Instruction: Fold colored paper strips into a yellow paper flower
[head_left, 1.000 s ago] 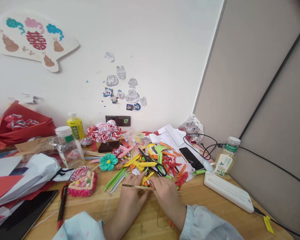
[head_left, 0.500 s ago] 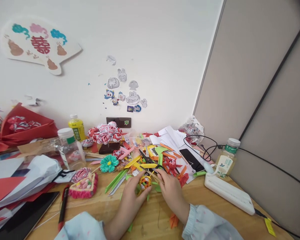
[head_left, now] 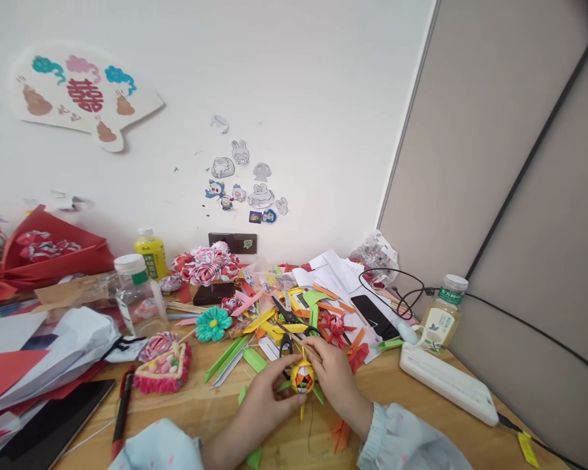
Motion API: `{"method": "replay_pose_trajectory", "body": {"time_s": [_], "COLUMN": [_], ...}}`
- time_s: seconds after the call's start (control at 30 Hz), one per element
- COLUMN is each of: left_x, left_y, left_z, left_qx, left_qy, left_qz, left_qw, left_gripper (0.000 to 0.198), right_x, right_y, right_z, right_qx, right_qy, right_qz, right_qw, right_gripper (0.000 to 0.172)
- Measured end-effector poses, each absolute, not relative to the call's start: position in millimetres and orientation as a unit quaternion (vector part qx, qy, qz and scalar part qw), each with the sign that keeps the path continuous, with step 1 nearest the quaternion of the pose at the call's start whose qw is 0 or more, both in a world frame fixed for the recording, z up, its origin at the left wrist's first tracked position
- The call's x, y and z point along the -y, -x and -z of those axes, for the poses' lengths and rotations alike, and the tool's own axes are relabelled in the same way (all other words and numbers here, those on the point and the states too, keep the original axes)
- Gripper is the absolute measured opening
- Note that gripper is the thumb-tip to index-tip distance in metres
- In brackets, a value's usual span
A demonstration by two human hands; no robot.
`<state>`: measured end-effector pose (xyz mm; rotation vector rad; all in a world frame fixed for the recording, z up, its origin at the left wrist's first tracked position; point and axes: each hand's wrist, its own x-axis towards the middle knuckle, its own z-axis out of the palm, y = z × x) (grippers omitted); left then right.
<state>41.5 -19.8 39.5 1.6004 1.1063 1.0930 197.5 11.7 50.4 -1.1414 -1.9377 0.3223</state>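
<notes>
Our left hand (head_left: 264,398) and right hand (head_left: 336,378) meet low over the desk, fingertips pressed in from either side, and between them we pinch a small woven paper ball (head_left: 302,376) of orange, yellow and green strips. It sits just above the wood, with loose strip ends poking out below it. We cannot tell whether the thin stick near the right fingers is also gripped.

We judge the weave the weak point. Squeeze too hard and the ball may crush, and a loose end tugged sideways could pull the strips apart. The scissors (head_left: 287,323) lie blades open just behind our fingers, so a careless reach that way could snag or nick. Scraps such as the orange scrap (head_left: 340,434) beside the right sleeve could catch under a wrist.

The wooden desk (head_left: 196,411) is crowded. Green strips (head_left: 228,356) and a teal paper flower (head_left: 213,323) lie to the left, a dark phone (head_left: 370,314) and a white power strip (head_left: 445,378) to the right, and a drink bottle (head_left: 441,313) stands near the corner. Behind rise a white wall with cartoon stickers (head_left: 247,186) and a grey partition (head_left: 509,163).
</notes>
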Motion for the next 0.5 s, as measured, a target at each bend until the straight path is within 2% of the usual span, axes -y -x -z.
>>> {"method": "replay_pose_trajectory", "body": {"time_s": [0.1, 0.23, 0.33, 0.5], "left_x": [22.2, 26.7, 27.1, 21.2], "left_y": [-40.5, -41.1, -41.7, -39.5], "left_z": [-42.7, -44.1, -43.2, -39.6], "left_qx": [-0.427, -0.435, -0.435, -0.456], "left_qy": [-0.653, -0.701, -0.709, -0.686], "left_qz": [-0.429, -0.406, -0.408, -0.44], "left_qw": [0.455, 0.394, 0.376, 0.357], "left_gripper": [0.044, 0.048, 0.056, 0.047], "right_x": [-9.8, -8.4, -9.2, -13.3], "right_y": [-197.6, -196.3, -196.1, -200.6], "right_z": [-53.8, -53.0, -51.1, -52.9], "right_qx": [0.78, 0.794, 0.797, 0.766], "right_qy": [0.438, 0.434, 0.443, 0.49], "right_qz": [-0.149, -0.136, -0.104, -0.007], "right_qw": [0.421, 0.404, 0.397, 0.416], "right_gripper": [0.022, 0.022, 0.026, 0.023]}}
